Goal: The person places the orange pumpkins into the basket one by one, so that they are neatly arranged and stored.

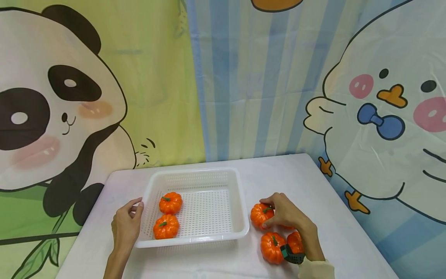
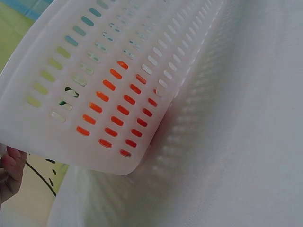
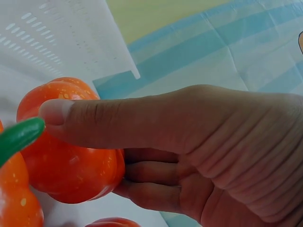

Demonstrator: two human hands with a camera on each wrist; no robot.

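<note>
A white plastic basket with slotted walls stands on the table, two small orange toy pumpkins in its left side. My left hand is at the basket's left rim, fingers bent and their tips against the edge; in the left wrist view only a few fingers show by the rim. To the right of the basket my right hand grips an orange toy pumpkin with a green stem, thumb on one side and fingers round the other. Its underside is hidden in the head view.
More toy pumpkins lie close together under and in front of the right hand, partly covered by the wrist and its dark strap. A white cloth covers the table. Printed curtains hang behind it.
</note>
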